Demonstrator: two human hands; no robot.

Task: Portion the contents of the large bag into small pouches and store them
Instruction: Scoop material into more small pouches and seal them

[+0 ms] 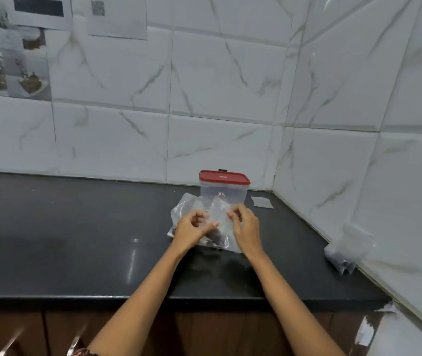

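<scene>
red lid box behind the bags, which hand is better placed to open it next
Probably the right hand. It sits nearly straight in front of the red-lidded container, while the left hand lies further to the left. Both now pinch the small clear pouch, so one must let go first.

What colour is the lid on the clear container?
Red; the lid shows best in the head view.

Red lid (224, 177), black counter (76, 227), white grey-veined tiles (230, 86).
</scene>
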